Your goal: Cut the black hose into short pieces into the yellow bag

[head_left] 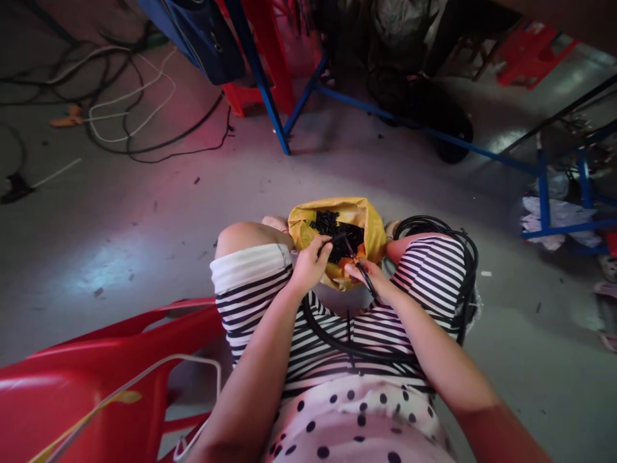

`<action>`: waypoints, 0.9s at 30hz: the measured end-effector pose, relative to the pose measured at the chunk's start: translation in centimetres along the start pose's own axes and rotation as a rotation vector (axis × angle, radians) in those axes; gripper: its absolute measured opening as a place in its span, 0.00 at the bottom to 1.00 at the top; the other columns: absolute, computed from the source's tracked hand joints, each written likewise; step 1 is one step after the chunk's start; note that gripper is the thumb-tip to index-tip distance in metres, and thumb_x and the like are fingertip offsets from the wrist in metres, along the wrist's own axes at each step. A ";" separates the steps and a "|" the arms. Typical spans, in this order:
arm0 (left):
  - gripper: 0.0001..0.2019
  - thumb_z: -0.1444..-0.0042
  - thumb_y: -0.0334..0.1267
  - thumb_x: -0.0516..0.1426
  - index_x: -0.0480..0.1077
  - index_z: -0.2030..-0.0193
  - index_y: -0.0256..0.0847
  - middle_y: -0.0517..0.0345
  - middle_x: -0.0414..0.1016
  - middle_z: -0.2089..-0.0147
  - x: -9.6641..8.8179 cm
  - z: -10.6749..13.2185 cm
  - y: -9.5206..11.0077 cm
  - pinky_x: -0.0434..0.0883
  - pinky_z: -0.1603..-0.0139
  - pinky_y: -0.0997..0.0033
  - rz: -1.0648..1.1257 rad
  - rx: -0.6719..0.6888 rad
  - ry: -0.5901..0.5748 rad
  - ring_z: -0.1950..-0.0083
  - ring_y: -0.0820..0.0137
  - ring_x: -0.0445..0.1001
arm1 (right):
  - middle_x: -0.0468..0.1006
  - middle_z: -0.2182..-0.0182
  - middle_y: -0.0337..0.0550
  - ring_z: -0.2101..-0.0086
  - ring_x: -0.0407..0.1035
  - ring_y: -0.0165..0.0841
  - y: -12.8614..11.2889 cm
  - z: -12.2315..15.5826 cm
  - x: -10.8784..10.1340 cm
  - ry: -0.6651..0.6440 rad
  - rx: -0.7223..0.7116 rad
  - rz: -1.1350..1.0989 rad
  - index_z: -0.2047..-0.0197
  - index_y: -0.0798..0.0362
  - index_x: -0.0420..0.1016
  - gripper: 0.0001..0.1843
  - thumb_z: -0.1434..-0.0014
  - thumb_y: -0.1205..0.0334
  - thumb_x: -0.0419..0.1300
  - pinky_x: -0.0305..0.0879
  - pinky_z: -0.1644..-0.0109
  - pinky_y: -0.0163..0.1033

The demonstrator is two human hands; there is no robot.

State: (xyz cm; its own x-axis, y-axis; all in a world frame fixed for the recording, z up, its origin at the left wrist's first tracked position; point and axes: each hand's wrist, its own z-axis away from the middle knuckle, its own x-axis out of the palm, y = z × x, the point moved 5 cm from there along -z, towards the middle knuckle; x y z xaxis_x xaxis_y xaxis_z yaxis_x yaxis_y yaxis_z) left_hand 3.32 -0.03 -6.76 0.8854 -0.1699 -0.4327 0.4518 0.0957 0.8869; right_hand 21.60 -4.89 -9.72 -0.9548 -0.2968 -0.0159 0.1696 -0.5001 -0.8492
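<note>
My left hand (312, 262) is closed on a black tube (332, 344), pinching its end over the bag. From there the tube loops across my lap towards the right. In my right hand (373, 276) are cutting pliers (360, 267) with black and orange handles, their jaws close to the tube's end. Whether the jaws touch the tube is too small to tell. Below both hands a yellow bag (373, 225) stands with its mouth wide, between my knees. Inside lie many short black tube pieces (328, 222).
A coil of black tubing (470, 257) lies by my right knee. To the left stands a red plastic chair (96, 379). Ahead are a blue metal frame (270, 96) and a hanging blue bag (202, 45). Loose cables (110, 109) spread over the floor at far left.
</note>
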 end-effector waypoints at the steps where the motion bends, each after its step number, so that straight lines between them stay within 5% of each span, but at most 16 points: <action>1: 0.16 0.34 0.46 0.52 0.73 0.48 0.40 0.52 0.82 0.53 0.2 0.1 0.1 0.71 0.50 0.68 -0.019 0.009 -0.020 0.53 0.64 0.79 | 0.71 0.69 0.36 0.67 0.66 0.32 0.1 0.0 0.1 -0.010 0.005 -0.012 0.62 0.52 0.72 0.24 0.45 0.38 0.66 0.64 0.59 0.37; 21: 0.12 0.33 0.41 0.53 0.75 0.52 0.39 0.48 0.83 0.55 0.9 0.5 1.2 0.74 0.50 0.64 -0.221 0.051 -0.010 0.53 0.60 0.81 | 0.69 0.69 0.36 0.67 0.64 0.31 -0.7 0.4 0.8 -0.049 0.017 0.235 0.63 0.52 0.66 0.26 0.43 0.36 0.62 0.58 0.62 0.36; 27: 0.13 0.33 0.41 0.54 0.75 0.51 0.38 0.47 0.83 0.52 1.2 0.5 1.1 0.74 0.49 0.63 -0.225 0.060 -0.009 0.51 0.59 0.81 | 0.71 0.67 0.38 0.65 0.66 0.33 -0.6 0.4 1.1 -0.048 0.019 0.162 0.62 0.52 0.67 0.25 0.42 0.37 0.61 0.61 0.58 0.38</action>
State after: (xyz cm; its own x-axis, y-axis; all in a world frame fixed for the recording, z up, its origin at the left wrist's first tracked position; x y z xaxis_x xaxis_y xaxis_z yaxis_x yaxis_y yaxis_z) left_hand 4.79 -0.65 -6.24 0.7618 -0.1894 -0.6195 0.6303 -0.0041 0.7764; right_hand 20.55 -5.22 -9.03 -0.9019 -0.4133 -0.1256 0.3250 -0.4576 -0.8276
